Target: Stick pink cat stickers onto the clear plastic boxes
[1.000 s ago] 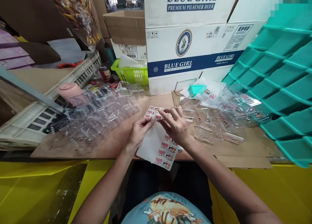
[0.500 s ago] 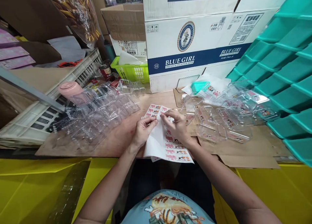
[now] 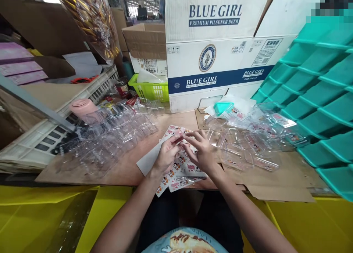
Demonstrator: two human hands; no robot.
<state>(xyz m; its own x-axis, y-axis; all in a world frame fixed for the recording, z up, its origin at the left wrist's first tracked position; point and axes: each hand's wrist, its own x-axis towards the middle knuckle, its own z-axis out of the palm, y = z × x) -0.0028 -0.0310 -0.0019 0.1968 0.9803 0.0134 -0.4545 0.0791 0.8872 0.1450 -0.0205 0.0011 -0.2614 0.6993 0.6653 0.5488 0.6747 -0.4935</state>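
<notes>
My left hand [image 3: 167, 154] is closed in a pinch over the table, its fingertips close against those of my right hand [image 3: 202, 150]. What sits between the fingertips is too small and covered to make out. My right fingers are bent toward the left thumb. Beneath both hands lie sticker sheets [image 3: 165, 182] printed with cartoon cats and pink lettering, overlapping at angles. White backing paper [image 3: 147, 159] shows at the left. Clear plastic boxes [image 3: 234, 159] with printed cat labels are at the right; a pile of plain clear plastic cases [image 3: 110, 135] is at the left.
Stacked teal trays [image 3: 311, 102] rise at the right. White beer cartons [image 3: 206, 84] form a wall behind the wooden table [image 3: 132, 168]. A lime green basket [image 3: 150, 89], a pink bottle [image 3: 84, 109] and a white crate [image 3: 30, 143] stand at the back and left.
The sticker sheet that my left hand held up now lies with other sheets on the table. Both hands have come together at the fingertips. The view has tilted up slightly.
</notes>
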